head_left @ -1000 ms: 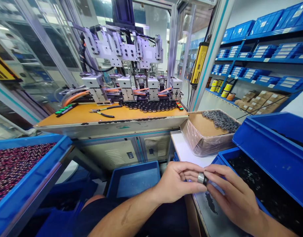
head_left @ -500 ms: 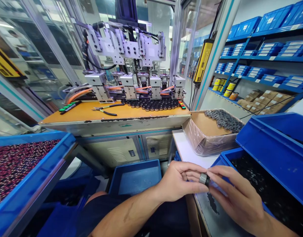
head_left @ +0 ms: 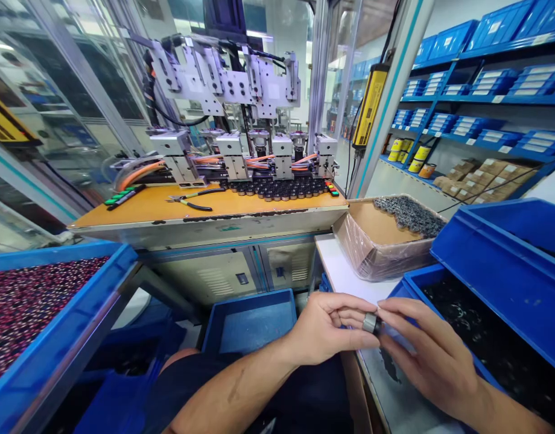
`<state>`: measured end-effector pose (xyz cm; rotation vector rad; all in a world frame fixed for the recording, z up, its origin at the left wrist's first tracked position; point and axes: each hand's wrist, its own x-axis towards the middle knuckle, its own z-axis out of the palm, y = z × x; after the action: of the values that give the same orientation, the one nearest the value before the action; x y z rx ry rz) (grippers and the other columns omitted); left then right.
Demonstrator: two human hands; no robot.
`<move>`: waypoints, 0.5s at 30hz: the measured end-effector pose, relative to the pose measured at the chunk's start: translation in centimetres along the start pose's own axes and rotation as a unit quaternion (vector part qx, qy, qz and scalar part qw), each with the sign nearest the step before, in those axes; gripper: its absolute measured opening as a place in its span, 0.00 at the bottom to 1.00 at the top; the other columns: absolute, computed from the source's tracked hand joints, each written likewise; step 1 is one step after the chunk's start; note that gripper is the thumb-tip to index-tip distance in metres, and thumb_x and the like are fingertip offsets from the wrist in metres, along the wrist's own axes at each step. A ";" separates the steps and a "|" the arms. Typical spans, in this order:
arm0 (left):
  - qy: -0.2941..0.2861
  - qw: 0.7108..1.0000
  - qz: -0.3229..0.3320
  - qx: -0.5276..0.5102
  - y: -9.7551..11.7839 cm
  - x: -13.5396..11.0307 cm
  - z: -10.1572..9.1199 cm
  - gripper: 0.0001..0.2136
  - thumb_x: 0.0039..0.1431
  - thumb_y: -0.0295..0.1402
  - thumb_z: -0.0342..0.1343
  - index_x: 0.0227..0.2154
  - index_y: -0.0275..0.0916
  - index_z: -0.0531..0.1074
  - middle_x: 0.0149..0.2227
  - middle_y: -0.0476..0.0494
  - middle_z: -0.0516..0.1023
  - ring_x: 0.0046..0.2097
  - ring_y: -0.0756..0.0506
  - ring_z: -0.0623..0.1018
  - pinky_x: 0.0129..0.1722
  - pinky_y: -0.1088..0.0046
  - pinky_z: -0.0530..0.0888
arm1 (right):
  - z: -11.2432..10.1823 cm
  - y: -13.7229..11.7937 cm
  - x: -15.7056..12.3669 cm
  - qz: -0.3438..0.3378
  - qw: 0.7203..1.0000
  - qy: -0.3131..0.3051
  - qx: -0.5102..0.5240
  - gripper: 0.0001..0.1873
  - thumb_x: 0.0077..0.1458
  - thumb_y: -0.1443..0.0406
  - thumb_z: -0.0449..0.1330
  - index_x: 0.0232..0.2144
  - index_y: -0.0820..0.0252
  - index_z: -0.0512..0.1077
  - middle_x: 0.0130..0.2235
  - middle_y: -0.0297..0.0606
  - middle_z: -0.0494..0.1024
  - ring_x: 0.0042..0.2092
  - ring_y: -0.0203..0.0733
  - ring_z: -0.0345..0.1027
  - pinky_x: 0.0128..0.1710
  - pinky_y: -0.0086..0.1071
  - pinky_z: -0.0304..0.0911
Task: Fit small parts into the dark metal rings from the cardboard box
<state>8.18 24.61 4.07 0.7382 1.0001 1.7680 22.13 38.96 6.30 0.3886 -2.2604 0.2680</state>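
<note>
A small silver metal ring part (head_left: 370, 322) sits between the fingertips of both hands, low in the middle of the view. My left hand (head_left: 325, 328) pinches it from the left. My right hand (head_left: 424, 352) closes on its right side with thumb and fingers, over the corner of a blue bin of dark small parts (head_left: 485, 328). Both hands hover above the edge of a white side table (head_left: 338, 274).
A plastic-lined cardboard box of dark rings (head_left: 386, 238) stands behind the hands. An orange machine bench (head_left: 169, 211) carries pliers (head_left: 191, 202) and a row of black parts (head_left: 277, 190). A blue bin of red parts (head_left: 37, 301) lies left, another blue bin (head_left: 250, 319) below.
The hands keep the ring between them, with only slight finger shifts. The view has drifted a little.
</note>
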 end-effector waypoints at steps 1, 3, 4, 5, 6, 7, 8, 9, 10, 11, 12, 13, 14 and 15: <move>-0.001 1.000 -0.001 -0.004 0.0 0.0 0.0 0.23 0.36 0.31 0.76 0.39 0.34 0.81 0.32 0.43 0.84 0.35 0.50 0.83 0.43 0.74 0.78 | 0.0 0.0 0.0 -0.001 1.000 0.000 0.002 0.17 0.61 0.76 0.59 0.53 0.65 0.69 0.47 0.48 0.74 0.49 0.44 0.72 0.46 0.36 0.74; -0.005 1.000 0.002 -0.015 0.0 0.0 0.0 0.22 0.36 0.30 0.75 0.38 0.34 0.81 0.32 0.44 0.84 0.34 0.51 0.82 0.42 0.77 0.78 | 0.0 0.0 0.0 -0.002 1.000 0.003 0.007 0.18 0.61 0.75 0.59 0.53 0.64 0.69 0.46 0.47 0.74 0.48 0.44 0.72 0.46 0.37 0.74; -0.006 1.000 0.005 -0.020 0.0 0.0 0.0 0.21 0.36 0.29 0.75 0.38 0.34 0.81 0.32 0.45 0.84 0.34 0.51 0.82 0.41 0.77 0.78 | 0.0 0.0 0.0 -0.001 1.000 0.005 0.007 0.18 0.61 0.75 0.59 0.53 0.63 0.69 0.46 0.47 0.74 0.48 0.44 0.72 0.46 0.37 0.74; -0.006 1.000 0.007 -0.023 0.0 0.0 0.0 0.21 0.36 0.29 0.75 0.38 0.35 0.81 0.32 0.45 0.84 0.34 0.52 0.82 0.41 0.78 0.78 | 0.0 -0.1 0.0 -0.001 1.000 0.006 0.006 0.18 0.61 0.75 0.59 0.53 0.63 0.69 0.46 0.47 0.75 0.48 0.44 0.73 0.46 0.37 0.74; -0.007 1.000 0.009 -0.026 0.0 0.1 0.0 0.21 0.36 0.28 0.75 0.38 0.35 0.81 0.32 0.45 0.85 0.33 0.52 0.83 0.41 0.78 0.78 | 0.0 -0.1 0.0 0.000 1.000 0.006 0.004 0.18 0.61 0.75 0.59 0.53 0.63 0.69 0.47 0.47 0.75 0.48 0.44 0.73 0.46 0.36 0.74; -0.007 1.000 0.011 -0.028 -0.1 0.1 -0.1 0.20 0.36 0.28 0.75 0.37 0.35 0.81 0.32 0.45 0.85 0.33 0.52 0.83 0.41 0.78 0.78 | 0.0 -0.1 -0.1 0.000 1.000 0.005 0.002 0.17 0.61 0.75 0.59 0.52 0.64 0.70 0.46 0.47 0.75 0.48 0.44 0.73 0.46 0.36 0.74; -0.008 1.000 0.010 -0.028 -0.1 0.1 -0.1 0.20 0.36 0.28 0.75 0.37 0.35 0.81 0.32 0.45 0.85 0.33 0.52 0.83 0.41 0.78 0.78 | 0.0 -0.1 -0.1 -0.002 1.000 0.002 0.002 0.16 0.61 0.75 0.59 0.51 0.64 0.70 0.46 0.47 0.75 0.48 0.44 0.72 0.46 0.36 0.74; -0.009 1.000 0.009 -0.029 -0.1 0.1 -0.1 0.20 0.36 0.27 0.75 0.37 0.35 0.81 0.32 0.45 0.85 0.34 0.51 0.83 0.41 0.78 0.79 | 0.0 -0.1 -0.1 -0.005 1.000 0.000 0.002 0.16 0.61 0.75 0.60 0.51 0.65 0.70 0.46 0.47 0.74 0.48 0.44 0.72 0.47 0.36 0.73; -0.009 0.999 0.008 -0.030 -0.2 0.1 -0.1 0.20 0.36 0.27 0.75 0.37 0.35 0.81 0.32 0.45 0.85 0.34 0.51 0.83 0.41 0.78 0.79 | 0.0 -0.1 -0.1 -0.007 1.000 -0.001 0.003 0.16 0.61 0.75 0.60 0.51 0.67 0.70 0.46 0.48 0.74 0.48 0.44 0.72 0.47 0.36 0.73; -0.009 0.999 0.007 -0.030 -0.2 0.1 -0.1 0.20 0.36 0.27 0.75 0.38 0.35 0.81 0.32 0.44 0.85 0.34 0.51 0.83 0.41 0.78 0.79 | 0.0 -0.1 -0.1 -0.009 1.000 -0.001 0.005 0.17 0.60 0.75 0.60 0.52 0.67 0.69 0.46 0.49 0.74 0.49 0.44 0.72 0.47 0.36 0.73; -0.008 0.999 0.006 -0.030 -0.2 0.0 -0.1 0.21 0.36 0.27 0.75 0.38 0.35 0.81 0.32 0.45 0.85 0.35 0.51 0.83 0.42 0.77 0.79 | 0.1 -0.1 -0.1 -0.010 1.000 -0.003 0.008 0.18 0.60 0.76 0.60 0.52 0.68 0.69 0.47 0.49 0.74 0.49 0.45 0.72 0.47 0.36 0.73; -0.008 1.000 0.005 -0.030 -0.2 0.0 -0.1 0.21 0.36 0.28 0.75 0.38 0.35 0.81 0.32 0.45 0.85 0.35 0.50 0.83 0.42 0.77 0.79 | 0.1 -0.1 -0.1 -0.009 1.000 -0.004 0.014 0.18 0.60 0.76 0.60 0.52 0.68 0.69 0.47 0.49 0.74 0.49 0.45 0.72 0.46 0.36 0.73; -0.007 1.000 0.005 -0.028 -0.2 0.0 -0.1 0.21 0.36 0.28 0.75 0.37 0.35 0.81 0.32 0.45 0.85 0.35 0.50 0.83 0.42 0.77 0.79 | 0.1 -0.1 -0.1 -0.008 1.000 -0.006 0.018 0.19 0.59 0.77 0.60 0.53 0.67 0.69 0.47 0.49 0.74 0.49 0.45 0.72 0.46 0.36 0.73; -0.004 1.000 0.005 -0.025 -0.2 0.0 -0.2 0.21 0.35 0.28 0.75 0.37 0.34 0.81 0.32 0.44 0.85 0.35 0.50 0.83 0.42 0.76 0.79 | 0.2 -0.1 0.0 -0.007 1.000 -0.009 0.020 0.19 0.59 0.77 0.61 0.53 0.66 0.69 0.47 0.49 0.74 0.49 0.45 0.72 0.46 0.36 0.73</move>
<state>8.16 24.60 3.77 0.7201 0.9448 1.7900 22.07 38.86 6.16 0.4293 -2.2721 0.3048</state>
